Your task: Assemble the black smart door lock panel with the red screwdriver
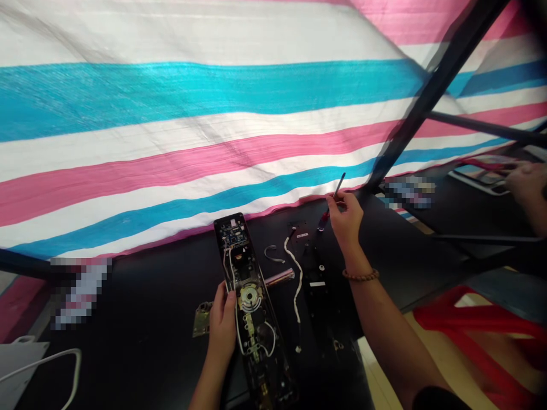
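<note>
My left hand (224,319) grips the left edge of a long black electronic housing (252,307), opened to show its insides. A blue circuit board (234,234) sits at its far end, with white wires running down the side and a round metal part in the middle. My right hand (347,215) is raised to the right, fingers closed round a screwdriver (325,220). Its dark shaft points up and its reddish-purple handle hangs down. Between the hands lie a white-wrapped cable (294,273), a short grey cable (273,256) and a shiny rolled strip (280,278).
A metal plate (201,320) lies left of the housing. Small parts and a white label (317,284) lie on the right. A striped sheet (213,131) hangs behind the black table (149,319). Another person's hand (527,181) is at far right, near a red stool (478,324).
</note>
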A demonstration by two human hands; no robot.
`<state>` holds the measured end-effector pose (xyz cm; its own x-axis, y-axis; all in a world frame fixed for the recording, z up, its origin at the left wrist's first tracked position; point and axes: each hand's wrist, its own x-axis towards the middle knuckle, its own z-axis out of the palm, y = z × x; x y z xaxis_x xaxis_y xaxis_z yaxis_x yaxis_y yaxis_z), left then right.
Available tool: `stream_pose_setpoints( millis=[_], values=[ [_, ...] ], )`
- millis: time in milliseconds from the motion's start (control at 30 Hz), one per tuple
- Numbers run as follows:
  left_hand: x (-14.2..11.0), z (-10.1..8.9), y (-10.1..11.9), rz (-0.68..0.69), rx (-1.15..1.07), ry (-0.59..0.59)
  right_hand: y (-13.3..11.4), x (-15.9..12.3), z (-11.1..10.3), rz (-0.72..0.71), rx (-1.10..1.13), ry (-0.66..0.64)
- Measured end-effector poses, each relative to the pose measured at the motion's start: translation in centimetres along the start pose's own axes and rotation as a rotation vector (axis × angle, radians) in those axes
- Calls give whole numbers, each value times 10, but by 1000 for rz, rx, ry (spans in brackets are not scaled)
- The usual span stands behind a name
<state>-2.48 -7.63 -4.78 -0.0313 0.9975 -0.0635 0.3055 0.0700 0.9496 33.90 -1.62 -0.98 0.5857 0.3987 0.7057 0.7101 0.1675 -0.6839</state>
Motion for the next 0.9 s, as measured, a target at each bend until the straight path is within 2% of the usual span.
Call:
stream_pose_setpoints(
  millis=[133,367,700,900],
  values=[
    [0,0,1,-14,-1,-5,0,1,-1,-42,-30,28],
    [-1,0,2,-20,3,0,-2,-2,0,57,6,2],
    [1,0,-2,1,-14,-17,-1,0,-1,-49,-36,46],
    [0,0,-3,6,-14,-17,1,0,0,-16,-40,19]
  ],
)
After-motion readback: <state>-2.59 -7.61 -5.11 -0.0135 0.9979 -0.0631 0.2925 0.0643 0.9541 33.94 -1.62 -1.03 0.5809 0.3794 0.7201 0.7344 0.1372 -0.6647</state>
